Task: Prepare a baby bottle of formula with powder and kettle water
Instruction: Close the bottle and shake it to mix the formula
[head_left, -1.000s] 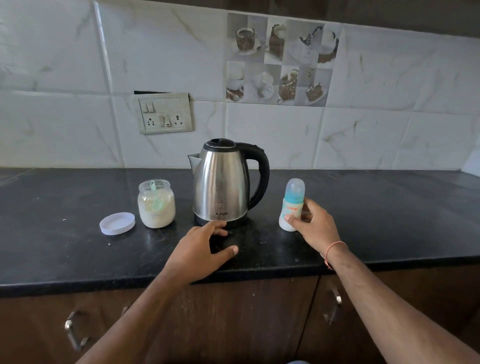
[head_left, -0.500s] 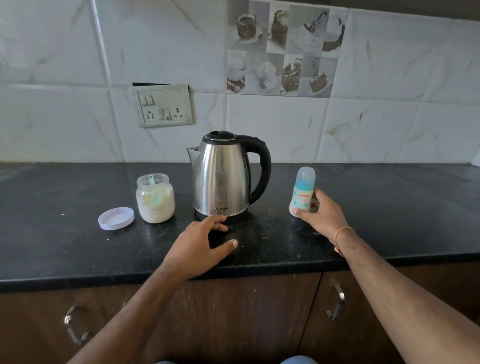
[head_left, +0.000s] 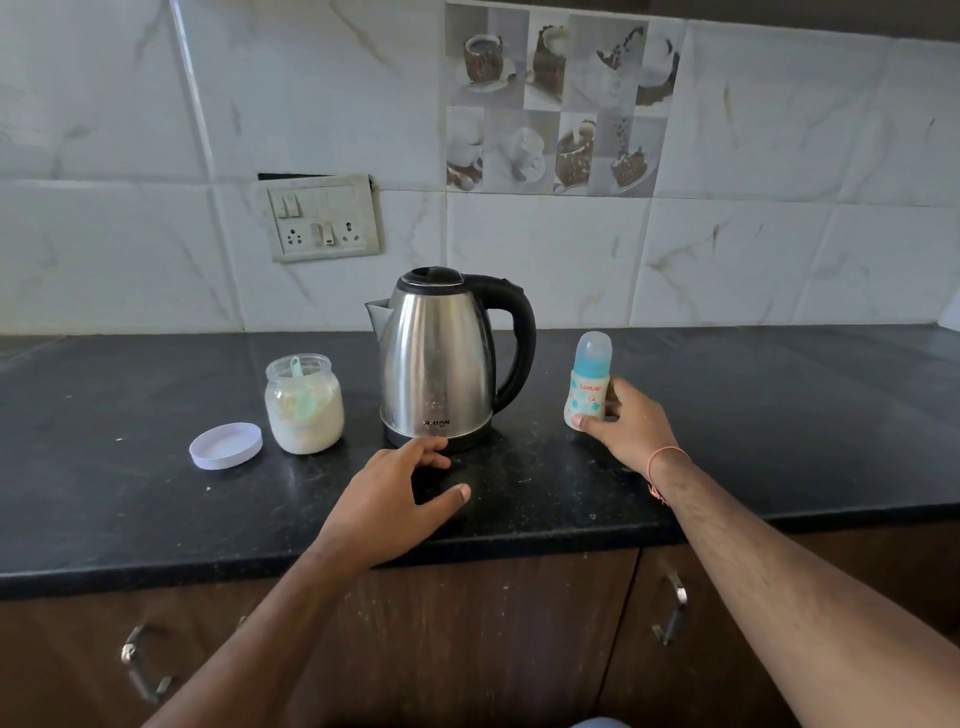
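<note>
My fingers (head_left: 621, 402) on the right hand (head_left: 631, 428) are curled round the lower body of the baby bottle (head_left: 588, 384), thumb across its front near the base, while those of my left hand (head_left: 395, 499) lie spread and relaxed on the bench (head_left: 779, 415), holding nothing, their tips at the foot of the kettle (head_left: 441, 358) and the thumb stretched out to the right. Taking the kettle as my mark: behind it rises the white marble-look tiled wall (head_left: 779, 156), with a panel of coffee-cup pictures (head_left: 558, 104) above and slightly to its right, and a switch and socket plate (head_left: 322, 218) above and to its left. The black bench carries the kettle near its middle, and below its front edge are the brown wooden cupboard doors (head_left: 467, 649) with metal handles (head_left: 672, 608). The kettle itself is stainless steel with a black lid, spout turned left and black handle turned right. Just to its left stands an open glass jar of pale powder (head_left: 304, 408) with a light green scoop (head_left: 304, 387) resting inside. Left of the jar, close beside it, the white jar lid (head_left: 226, 446) lies flat on the bench. To the kettle's right, apart from its handle, the baby bottle stands upright in my grip, its clear cap on and a blue collar beneath it. A thin orange thread (head_left: 667, 460) circles my right wrist.
</note>
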